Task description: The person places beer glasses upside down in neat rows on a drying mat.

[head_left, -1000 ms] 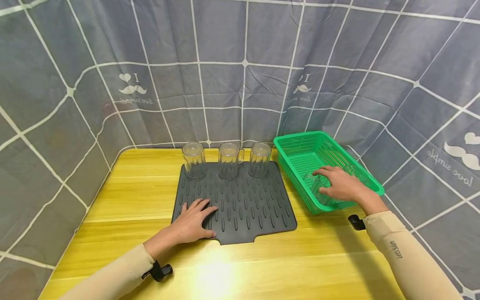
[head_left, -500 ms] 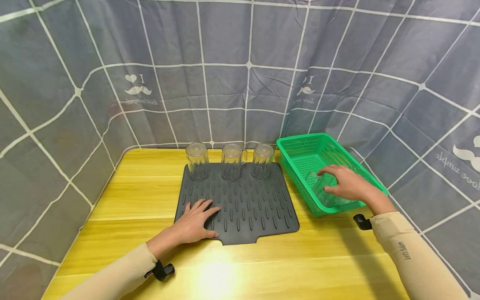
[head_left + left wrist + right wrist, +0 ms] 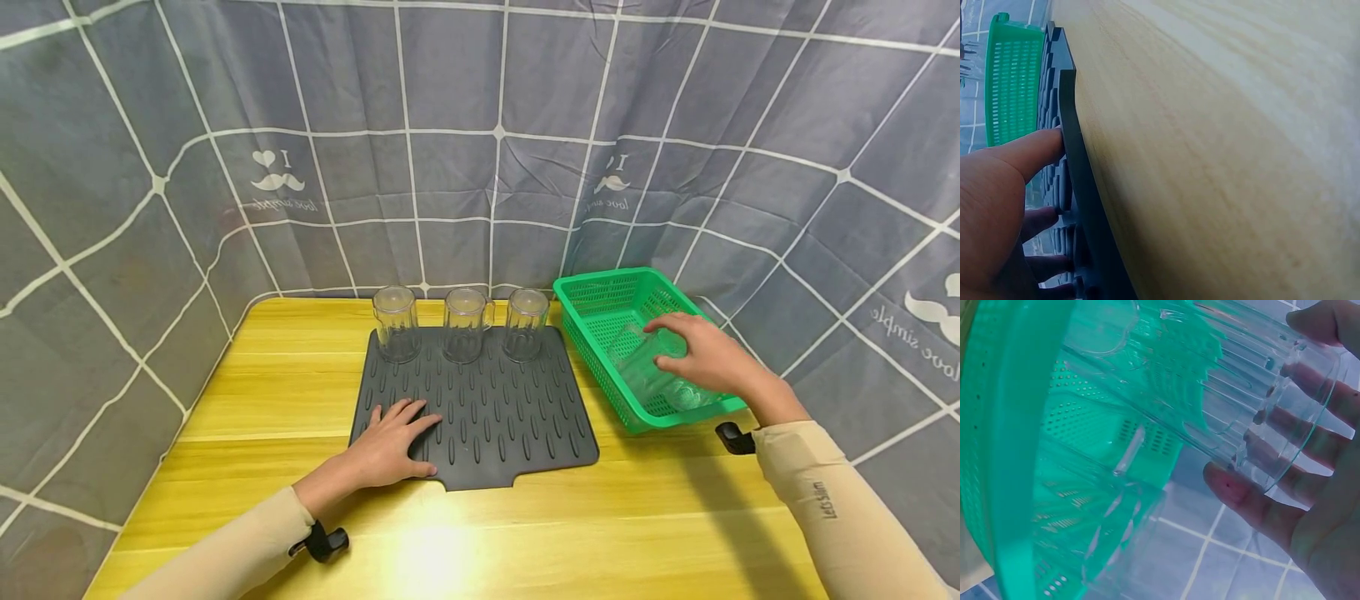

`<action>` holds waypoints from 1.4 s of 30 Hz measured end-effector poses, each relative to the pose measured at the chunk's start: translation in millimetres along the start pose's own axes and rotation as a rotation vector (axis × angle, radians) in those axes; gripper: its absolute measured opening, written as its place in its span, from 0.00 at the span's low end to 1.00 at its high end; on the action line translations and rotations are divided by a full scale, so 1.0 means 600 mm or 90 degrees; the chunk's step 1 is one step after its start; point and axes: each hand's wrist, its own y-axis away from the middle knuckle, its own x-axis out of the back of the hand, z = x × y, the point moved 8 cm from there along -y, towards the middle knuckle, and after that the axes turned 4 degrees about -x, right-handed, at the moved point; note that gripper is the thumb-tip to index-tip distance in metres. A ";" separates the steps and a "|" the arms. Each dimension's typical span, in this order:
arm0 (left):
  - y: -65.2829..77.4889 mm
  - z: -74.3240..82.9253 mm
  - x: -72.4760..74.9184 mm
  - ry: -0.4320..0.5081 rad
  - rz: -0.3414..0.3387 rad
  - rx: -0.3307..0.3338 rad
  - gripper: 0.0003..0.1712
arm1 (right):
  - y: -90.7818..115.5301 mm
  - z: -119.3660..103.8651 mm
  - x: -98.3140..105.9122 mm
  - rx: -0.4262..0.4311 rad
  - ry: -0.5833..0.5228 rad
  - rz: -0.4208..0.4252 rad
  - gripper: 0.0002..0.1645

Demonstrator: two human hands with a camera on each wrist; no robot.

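My right hand [image 3: 708,357] holds a clear glass mug [image 3: 643,371] over the green basket [image 3: 637,422]. In the right wrist view its fingers and thumb wrap round one end of the ribbed mug [image 3: 1222,381], which is tilted. Another glass mug [image 3: 688,393] lies in the basket under this hand. On the dark grey ridged mat [image 3: 510,417], my left hand [image 3: 386,446] rests with fingers spread over the front left corner. Three glass mugs stand in a row at the mat's back: a left one [image 3: 396,325], a middle one [image 3: 463,325] and a right one [image 3: 525,325].
The mat lies on a yellow wood-grain table [image 3: 285,375]. Its right side is close to the basket. A grey checked curtain [image 3: 450,175] hangs behind and along both sides of the table.
My right hand has shifted slightly right and up, and the mug in it has risen and tilted, showing another mug beneath. My left hand stays on the mat. The view has shifted slightly.
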 end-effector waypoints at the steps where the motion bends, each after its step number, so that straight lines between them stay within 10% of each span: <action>1: 0.000 0.000 0.000 -0.001 0.000 0.000 0.46 | 0.000 -0.001 0.004 0.004 -0.002 0.007 0.26; 26: -0.003 0.004 0.003 -0.002 0.004 0.003 0.46 | 0.009 -0.014 0.063 -0.008 -0.043 0.141 0.27; 42: -0.001 0.007 0.005 0.003 0.005 0.010 0.46 | 0.011 -0.041 0.030 -0.002 -0.194 0.180 0.28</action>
